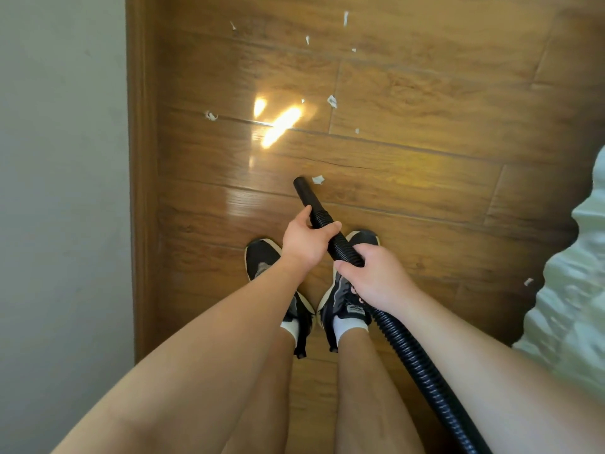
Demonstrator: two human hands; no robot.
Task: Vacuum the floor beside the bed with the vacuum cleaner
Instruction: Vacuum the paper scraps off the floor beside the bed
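In the head view, both your hands are closed round the black vacuum hose (342, 245). Your left hand (306, 242) grips it furthest forward, just behind the smooth nozzle (302, 191). Your right hand (376, 276) clamps the ribbed part just behind that, nearer your body. From there the hose runs back under your right forearm to the bottom edge.

The nozzle tip points down at the wooden floor (409, 178), just beside a white paper scrap (317, 179). Other scraps (332, 101) lie scattered further ahead. The bed (576, 290) is on your right and the wall (59, 158) on your left. Your shoes (262, 260) stand below your hands.
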